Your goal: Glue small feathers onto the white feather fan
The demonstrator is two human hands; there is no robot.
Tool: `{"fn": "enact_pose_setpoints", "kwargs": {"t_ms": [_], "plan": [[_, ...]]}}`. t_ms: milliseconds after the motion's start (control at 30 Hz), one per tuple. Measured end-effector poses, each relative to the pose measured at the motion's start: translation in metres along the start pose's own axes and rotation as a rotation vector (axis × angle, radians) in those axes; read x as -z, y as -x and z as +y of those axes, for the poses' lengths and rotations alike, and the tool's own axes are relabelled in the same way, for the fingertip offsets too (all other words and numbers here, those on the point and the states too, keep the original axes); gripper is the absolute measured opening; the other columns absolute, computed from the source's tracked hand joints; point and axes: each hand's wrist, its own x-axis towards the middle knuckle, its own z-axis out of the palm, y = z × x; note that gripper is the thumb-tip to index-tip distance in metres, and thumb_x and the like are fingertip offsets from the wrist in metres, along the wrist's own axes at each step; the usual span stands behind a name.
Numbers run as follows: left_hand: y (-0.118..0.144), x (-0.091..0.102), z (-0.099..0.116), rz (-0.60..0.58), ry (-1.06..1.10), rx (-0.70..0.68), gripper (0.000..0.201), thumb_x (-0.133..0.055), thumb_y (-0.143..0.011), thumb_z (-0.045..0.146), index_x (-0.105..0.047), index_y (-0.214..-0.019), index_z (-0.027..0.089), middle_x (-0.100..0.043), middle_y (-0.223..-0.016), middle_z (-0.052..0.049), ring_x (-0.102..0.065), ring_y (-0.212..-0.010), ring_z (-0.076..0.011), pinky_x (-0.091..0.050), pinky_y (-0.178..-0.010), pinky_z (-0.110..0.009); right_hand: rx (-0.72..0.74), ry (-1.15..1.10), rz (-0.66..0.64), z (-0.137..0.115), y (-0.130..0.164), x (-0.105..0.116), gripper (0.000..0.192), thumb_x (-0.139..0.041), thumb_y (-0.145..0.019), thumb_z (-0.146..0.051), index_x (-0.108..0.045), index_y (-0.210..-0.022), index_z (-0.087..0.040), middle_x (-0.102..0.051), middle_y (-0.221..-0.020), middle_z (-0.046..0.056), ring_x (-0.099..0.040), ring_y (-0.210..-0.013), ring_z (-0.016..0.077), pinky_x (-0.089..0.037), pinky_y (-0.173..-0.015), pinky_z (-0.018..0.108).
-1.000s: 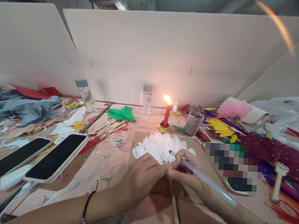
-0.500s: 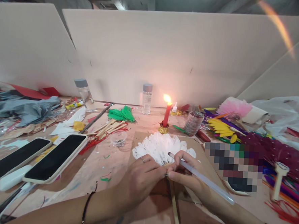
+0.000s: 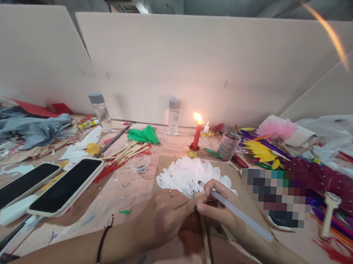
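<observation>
A translucent glue stick [image 3: 237,211] is held in the right hand [image 3: 219,208], while the base of a white feather fan [image 3: 188,174] is pinched by the left hand [image 3: 162,216]. A lit red candle [image 3: 197,135] is seen just behind.

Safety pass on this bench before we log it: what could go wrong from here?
1. The lit candle stands just behind the white feather fan; a nudge forward could bring feathers to the flame.
2. The right hand holds a long glue stick while pinching the fan's base with the left hand; its far end could sweep into the clutter on the right.
3. Green feathers and wooden sticks lie loose near the candle too.
</observation>
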Motion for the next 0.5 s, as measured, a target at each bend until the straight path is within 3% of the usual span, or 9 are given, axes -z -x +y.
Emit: {"fn": "enact_pose_setpoints", "kwargs": {"t_ms": [233,367,433,500], "plan": [[-0.005,0.002,0.001,0.089,0.257,0.143,0.025,-0.048,-0.111,0.015,-0.073,-0.107,0.016,-0.073,-0.082,-0.003,-0.064,-0.072,-0.0149,-0.046,-0.065,-0.026,0.026,-0.078,0.07,-0.007,0.0,-0.001,0.037,-0.083,-0.089,-0.057,-0.061,-0.091,-0.027,-0.065,-0.086,-0.002,-0.058,-0.082,0.021,-0.042,-0.075,0.033],[-0.012,0.007,0.002,0.059,0.489,0.362,0.037,-0.054,-0.11,0.028,-0.072,-0.081,0.015,-0.066,-0.07,-0.001,-0.058,-0.066,-0.0127,-0.042,-0.063,-0.025,0.037,-0.058,0.115,-0.016,-0.006,0.008,0.046,-0.066,-0.095,-0.072,-0.069,-0.091,-0.026,-0.076,-0.088,0.005,-0.066,-0.087,0.0258,-0.046,-0.077,0.037],[-0.015,0.01,0.002,-0.007,0.63,0.514,0.041,-0.056,-0.109,0.034,-0.072,-0.077,0.015,-0.067,-0.07,-0.002,-0.059,-0.068,-0.013,-0.042,-0.064,-0.024,-0.009,-0.071,0.155,-0.018,-0.01,0.014,0.058,-0.055,-0.096,-0.08,-0.071,-0.092,-0.025,-0.078,-0.08,0.007,-0.069,-0.077,0.0256,-0.047,-0.072,0.037],[-0.017,0.011,0.001,-0.045,0.775,0.637,0.042,-0.056,-0.108,0.04,-0.075,-0.079,0.014,-0.074,-0.077,-0.004,-0.066,-0.076,-0.0157,-0.046,-0.069,-0.025,-0.058,-0.077,0.178,-0.019,-0.016,0.022,0.068,-0.047,-0.095,-0.086,-0.074,-0.097,-0.024,-0.069,-0.059,0.003,-0.061,-0.056,0.0213,-0.041,-0.06,0.034]]}}
